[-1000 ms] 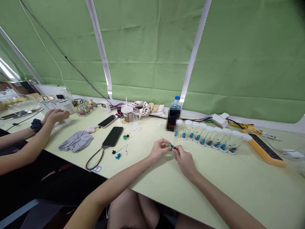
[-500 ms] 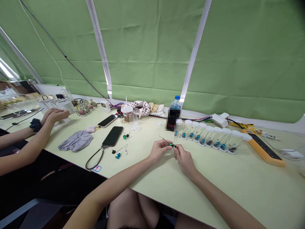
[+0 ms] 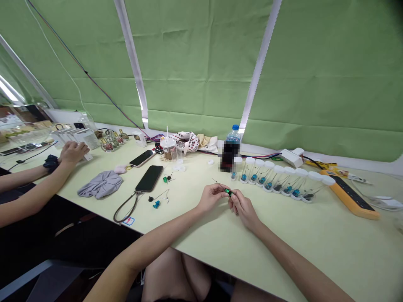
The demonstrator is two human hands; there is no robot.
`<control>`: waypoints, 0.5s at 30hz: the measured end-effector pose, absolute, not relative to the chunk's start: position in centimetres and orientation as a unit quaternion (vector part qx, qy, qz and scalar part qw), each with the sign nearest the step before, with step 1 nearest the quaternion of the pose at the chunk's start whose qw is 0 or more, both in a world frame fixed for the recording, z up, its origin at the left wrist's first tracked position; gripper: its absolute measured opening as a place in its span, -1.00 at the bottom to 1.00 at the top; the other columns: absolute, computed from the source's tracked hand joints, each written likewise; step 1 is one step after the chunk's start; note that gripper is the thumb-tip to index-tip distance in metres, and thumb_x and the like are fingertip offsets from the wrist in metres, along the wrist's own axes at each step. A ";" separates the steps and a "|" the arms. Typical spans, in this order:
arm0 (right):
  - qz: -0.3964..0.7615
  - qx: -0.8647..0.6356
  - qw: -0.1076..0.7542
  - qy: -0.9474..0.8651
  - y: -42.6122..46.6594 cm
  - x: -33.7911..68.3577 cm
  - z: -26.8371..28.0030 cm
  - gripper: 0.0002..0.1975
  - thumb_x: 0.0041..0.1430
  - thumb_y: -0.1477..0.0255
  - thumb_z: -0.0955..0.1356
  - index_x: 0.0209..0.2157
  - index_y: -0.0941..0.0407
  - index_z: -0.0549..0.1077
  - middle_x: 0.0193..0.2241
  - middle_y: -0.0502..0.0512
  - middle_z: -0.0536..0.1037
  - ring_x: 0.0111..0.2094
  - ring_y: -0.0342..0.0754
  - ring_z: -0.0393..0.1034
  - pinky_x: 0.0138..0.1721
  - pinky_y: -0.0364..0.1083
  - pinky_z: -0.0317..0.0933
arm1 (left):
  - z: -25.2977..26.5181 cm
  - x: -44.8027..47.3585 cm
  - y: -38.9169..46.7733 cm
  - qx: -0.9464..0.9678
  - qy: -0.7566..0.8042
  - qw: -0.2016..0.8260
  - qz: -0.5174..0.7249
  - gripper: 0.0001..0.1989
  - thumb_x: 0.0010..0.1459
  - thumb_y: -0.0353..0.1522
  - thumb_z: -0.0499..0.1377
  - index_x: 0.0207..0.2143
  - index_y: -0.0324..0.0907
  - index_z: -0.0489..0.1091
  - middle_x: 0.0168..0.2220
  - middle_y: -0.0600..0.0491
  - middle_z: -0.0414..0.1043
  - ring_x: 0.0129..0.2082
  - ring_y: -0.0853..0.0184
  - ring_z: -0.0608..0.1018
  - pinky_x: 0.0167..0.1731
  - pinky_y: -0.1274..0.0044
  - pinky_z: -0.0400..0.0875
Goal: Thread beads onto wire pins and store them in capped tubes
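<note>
My left hand (image 3: 211, 199) and my right hand (image 3: 243, 206) meet just above the table, fingertips pinched around a small shiny green piece (image 3: 227, 191). A black part shows at its right side, by my right fingertips. From the left hand a thin metal wire (image 3: 214, 180) sticks out to the upper left. To the left lie a similar green piece (image 3: 165, 179) with black part and wires, and a blue piece (image 3: 156, 204) beside a black knob (image 3: 150, 199) and bent wires. Several clear tubes (image 3: 268, 184) with white caps, blue or dark pieces inside, stand at the right.
A phone with strap (image 3: 149, 178), a second phone (image 3: 142, 158), a grey cloth band (image 3: 100, 184) and a cup with straw (image 3: 168, 146) lie left. A bottle (image 3: 233, 136) stands behind my hands; an orange power strip (image 3: 351, 197) lies right. A co-worker's hands (image 3: 74, 152) touch white boxes.
My hands stay together, with the green piece turned slightly so that its black part shows more. The co-worker's hands have shifted and spread over the white boxes.
</note>
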State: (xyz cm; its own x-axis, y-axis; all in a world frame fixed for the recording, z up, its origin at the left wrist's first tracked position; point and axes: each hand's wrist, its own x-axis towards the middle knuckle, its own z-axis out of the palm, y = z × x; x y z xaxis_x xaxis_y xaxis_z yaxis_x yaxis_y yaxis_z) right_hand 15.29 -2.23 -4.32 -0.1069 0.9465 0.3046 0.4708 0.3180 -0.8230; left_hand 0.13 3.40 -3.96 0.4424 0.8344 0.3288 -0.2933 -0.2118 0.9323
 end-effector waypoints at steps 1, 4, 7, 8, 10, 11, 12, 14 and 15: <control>0.278 -0.516 0.437 -0.682 -2.2 15.4 -4.4 -0.63 0.28 0.15 0.05 -0.25 0.09 0.28 -0.59 -0.04 0.40 -0.67 -0.16 0.25 -0.65 -0.19 0.19 | -3.9 0.1 3.4 0.605 0.214 0.594 0.485 -0.81 -0.02 -0.34 0.25 -0.33 -0.24 0.45 -0.28 -0.04 0.45 -0.27 0.30 0.50 -0.17 0.43 0.36; 0.237 -0.545 0.460 -0.660 -1.8 16.1 -4.6 -0.61 0.29 0.14 0.04 -0.28 0.09 0.30 -0.61 -0.05 0.38 -0.67 -0.16 0.23 -0.63 -0.19 0.17 | -3.7 0.0 3.8 0.558 0.202 0.624 0.509 -0.79 0.05 -0.29 0.20 -0.26 -0.21 0.40 -0.28 0.00 0.39 -0.29 0.33 0.51 -0.18 0.43 0.37; 0.183 -0.577 0.467 -0.644 -1.4 17.3 -4.6 -0.60 0.29 0.15 0.03 -0.28 0.10 0.30 -0.60 -0.04 0.39 -0.67 -0.16 0.20 -0.61 -0.18 0.12 | -3.7 -0.4 4.6 0.492 0.203 0.668 0.519 -0.72 0.08 -0.25 0.17 -0.17 -0.19 0.37 -0.31 0.04 0.32 -0.39 0.38 0.51 -0.30 0.47 0.39; 0.171 -0.584 0.466 -0.643 -1.3 17.7 -4.5 -0.60 0.29 0.15 0.03 -0.28 0.10 0.30 -0.60 -0.03 0.39 -0.66 -0.15 0.20 -0.60 -0.17 0.11 | -3.7 -0.6 4.8 0.475 0.205 0.681 0.518 -0.70 0.08 -0.25 0.17 -0.15 -0.19 0.36 -0.32 0.04 0.31 -0.42 0.40 0.50 -0.35 0.51 0.38; 0.155 -0.590 0.456 -0.648 -1.0 18.5 -4.3 -0.62 0.28 0.15 0.07 -0.30 0.10 0.32 -0.59 -0.02 0.39 -0.62 -0.12 0.22 -0.55 -0.15 0.11 | -3.9 -0.9 5.3 0.452 0.210 0.696 0.517 -0.67 0.07 -0.25 0.17 -0.12 -0.20 0.36 -0.30 0.02 0.30 -0.46 0.45 0.46 -0.41 0.56 0.36; 0.147 -0.591 0.449 -0.654 -0.9 18.9 -4.2 -0.64 0.27 0.16 0.09 -0.32 0.10 0.34 -0.57 -0.01 0.40 -0.58 -0.10 0.24 -0.52 -0.14 0.11 | -4.0 -1.0 5.5 0.444 0.213 0.699 0.519 -0.67 0.08 -0.26 0.17 -0.11 -0.21 0.36 -0.29 0.01 0.31 -0.47 0.47 0.45 -0.42 0.57 0.35; 0.139 -0.591 0.442 -0.660 -0.8 19.1 -4.1 -0.65 0.26 0.16 0.11 -0.34 0.09 0.35 -0.55 0.01 0.42 -0.54 -0.08 0.27 -0.47 -0.13 0.12 | -4.1 -1.0 5.7 0.437 0.216 0.701 0.521 -0.66 0.08 -0.25 0.16 -0.10 -0.21 0.36 -0.28 0.01 0.31 -0.47 0.49 0.44 -0.42 0.58 0.34; 0.128 -0.589 0.430 -0.672 -0.6 19.5 -4.0 -0.68 0.23 0.17 0.16 -0.36 0.08 0.37 -0.47 0.04 0.46 -0.44 -0.04 0.32 -0.38 -0.10 0.13 | -4.3 -1.0 5.8 0.427 0.222 0.703 0.524 -0.66 0.09 -0.25 0.16 -0.09 -0.21 0.37 -0.29 0.02 0.31 -0.49 0.52 0.42 -0.42 0.59 0.33; 0.122 -0.590 0.421 -0.678 -0.6 19.6 -4.0 -0.70 0.22 0.18 0.17 -0.35 0.08 0.38 -0.43 0.06 0.47 -0.41 -0.03 0.33 -0.36 -0.10 0.13 | -4.4 -1.0 5.9 0.424 0.224 0.704 0.524 -0.65 0.08 -0.26 0.17 -0.09 -0.21 0.36 -0.30 0.04 0.31 -0.49 0.53 0.41 -0.41 0.60 0.32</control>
